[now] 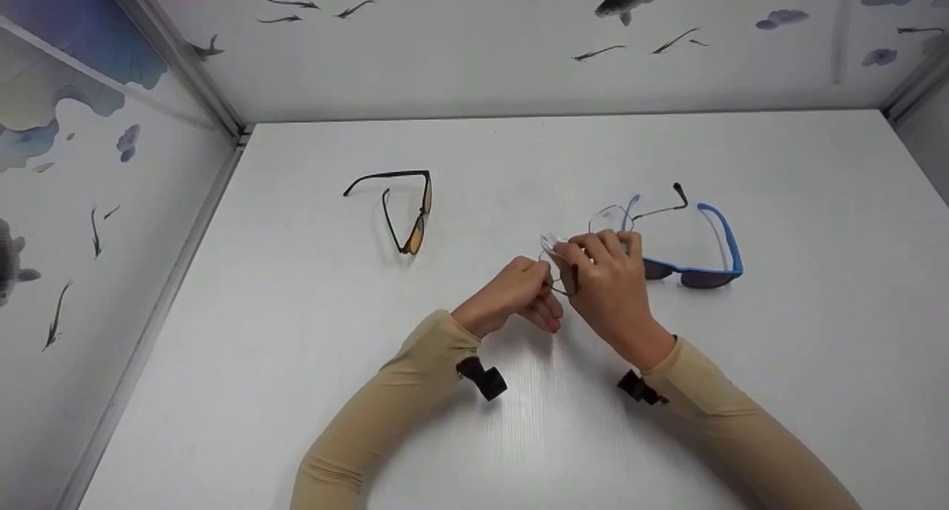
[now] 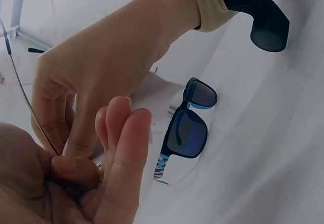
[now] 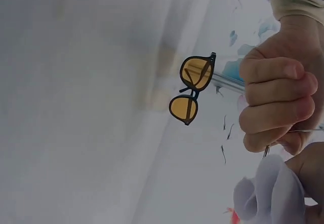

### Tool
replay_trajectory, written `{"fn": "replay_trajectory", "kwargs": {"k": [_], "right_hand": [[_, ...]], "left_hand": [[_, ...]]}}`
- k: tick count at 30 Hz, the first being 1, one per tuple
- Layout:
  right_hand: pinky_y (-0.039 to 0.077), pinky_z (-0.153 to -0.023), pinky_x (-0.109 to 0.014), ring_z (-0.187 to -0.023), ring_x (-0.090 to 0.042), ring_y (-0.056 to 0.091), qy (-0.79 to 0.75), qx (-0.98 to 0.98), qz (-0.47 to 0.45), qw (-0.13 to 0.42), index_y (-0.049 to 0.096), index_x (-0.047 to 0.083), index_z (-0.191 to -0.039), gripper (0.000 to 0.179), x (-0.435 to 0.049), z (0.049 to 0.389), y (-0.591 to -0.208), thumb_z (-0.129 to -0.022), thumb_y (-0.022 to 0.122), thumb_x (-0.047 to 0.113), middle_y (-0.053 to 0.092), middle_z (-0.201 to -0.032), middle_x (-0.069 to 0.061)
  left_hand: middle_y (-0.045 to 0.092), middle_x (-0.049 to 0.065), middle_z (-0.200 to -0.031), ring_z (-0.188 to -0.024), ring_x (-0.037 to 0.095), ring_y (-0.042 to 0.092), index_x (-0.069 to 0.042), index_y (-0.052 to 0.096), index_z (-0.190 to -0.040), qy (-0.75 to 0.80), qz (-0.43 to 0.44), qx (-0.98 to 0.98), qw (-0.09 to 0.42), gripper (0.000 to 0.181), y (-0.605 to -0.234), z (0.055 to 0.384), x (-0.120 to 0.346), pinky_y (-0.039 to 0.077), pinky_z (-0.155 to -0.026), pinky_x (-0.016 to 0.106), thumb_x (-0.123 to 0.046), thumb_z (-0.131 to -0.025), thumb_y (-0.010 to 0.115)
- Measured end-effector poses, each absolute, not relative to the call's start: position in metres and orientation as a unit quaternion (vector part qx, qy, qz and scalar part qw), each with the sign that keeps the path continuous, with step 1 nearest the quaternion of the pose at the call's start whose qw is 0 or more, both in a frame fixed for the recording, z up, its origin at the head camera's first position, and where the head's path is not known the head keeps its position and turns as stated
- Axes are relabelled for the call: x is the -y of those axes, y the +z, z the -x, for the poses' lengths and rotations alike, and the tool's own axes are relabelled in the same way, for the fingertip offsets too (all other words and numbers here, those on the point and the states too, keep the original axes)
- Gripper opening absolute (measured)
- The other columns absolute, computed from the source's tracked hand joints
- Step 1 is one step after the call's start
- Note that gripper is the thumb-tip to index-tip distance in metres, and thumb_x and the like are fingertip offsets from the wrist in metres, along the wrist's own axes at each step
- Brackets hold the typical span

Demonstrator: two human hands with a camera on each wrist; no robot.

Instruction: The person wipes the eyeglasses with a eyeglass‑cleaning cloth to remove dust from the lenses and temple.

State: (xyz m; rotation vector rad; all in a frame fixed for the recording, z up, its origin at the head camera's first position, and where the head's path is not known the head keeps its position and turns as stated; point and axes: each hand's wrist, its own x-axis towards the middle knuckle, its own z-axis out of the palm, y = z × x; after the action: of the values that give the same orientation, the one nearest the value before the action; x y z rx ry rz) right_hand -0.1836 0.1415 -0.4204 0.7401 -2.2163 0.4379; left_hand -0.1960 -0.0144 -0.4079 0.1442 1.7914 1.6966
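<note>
Thin wire-framed glasses (image 1: 612, 217) are held up between the two hands, over the middle-right of the table. My left hand (image 1: 523, 291) pinches the thin metal frame with thumb and curled fingers; other fingers extend in the left wrist view. My right hand (image 1: 612, 280) grips a white cloth (image 3: 273, 193) against the glasses, covering part of them. A thin temple (image 2: 28, 100) with a dark tip rises beside the hands in the left wrist view. Blue-framed sunglasses (image 1: 709, 276) with dark lenses lie just beyond the right hand, partly hidden by it.
Black-framed glasses with amber lenses (image 1: 417, 236) lie on the white table (image 1: 245, 287), left of the hands. Panels with fish drawings (image 1: 511, 58) border the table's back and left. A dark device (image 1: 483, 380) is strapped at each wrist.
</note>
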Motion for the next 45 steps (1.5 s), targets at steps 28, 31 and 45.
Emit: {"fn": "replay_trajectory", "kwargs": {"k": [28,31,45], "right_hand": [[0.039,-0.075,-0.052,-0.076,-0.031,0.059,0.165,0.869,-0.292,0.365,0.067,0.006,-0.090,0.013,-0.152,0.171,-0.409,-0.080,0.074,0.000,0.064,-0.083,-0.011],[0.039,-0.074,-0.050,-0.075,-0.031,0.059,0.196,0.860,-0.293,0.368,0.067,0.004,-0.094,0.015,-0.146,0.172,-0.409,-0.082,0.073,-0.002,0.063,-0.083,-0.012],[0.046,-0.064,-0.043,-0.074,-0.031,0.061,0.219,0.862,-0.295,0.350,0.068,0.003,-0.094,0.021,-0.172,0.167,-0.409,-0.078,0.074,-0.008,0.064,-0.087,-0.013]], "left_hand": [[0.066,0.017,-0.066,-0.056,0.024,0.067,0.001,0.056,-0.067,0.639,-0.079,-0.674,0.362,0.034,-0.401,0.191,0.018,0.057,-0.061,0.038,-0.006,-0.088,0.030],[0.065,0.014,-0.063,-0.055,0.022,0.066,0.004,0.060,-0.071,0.627,-0.110,-0.684,0.356,0.041,-0.400,0.188,0.014,0.057,-0.060,0.038,-0.008,-0.092,0.027],[0.059,0.010,-0.056,-0.055,0.023,0.067,-0.005,0.045,-0.061,0.670,-0.060,-0.662,0.332,0.030,-0.404,0.194,0.024,0.057,-0.065,0.040,-0.005,-0.087,0.032]]}}
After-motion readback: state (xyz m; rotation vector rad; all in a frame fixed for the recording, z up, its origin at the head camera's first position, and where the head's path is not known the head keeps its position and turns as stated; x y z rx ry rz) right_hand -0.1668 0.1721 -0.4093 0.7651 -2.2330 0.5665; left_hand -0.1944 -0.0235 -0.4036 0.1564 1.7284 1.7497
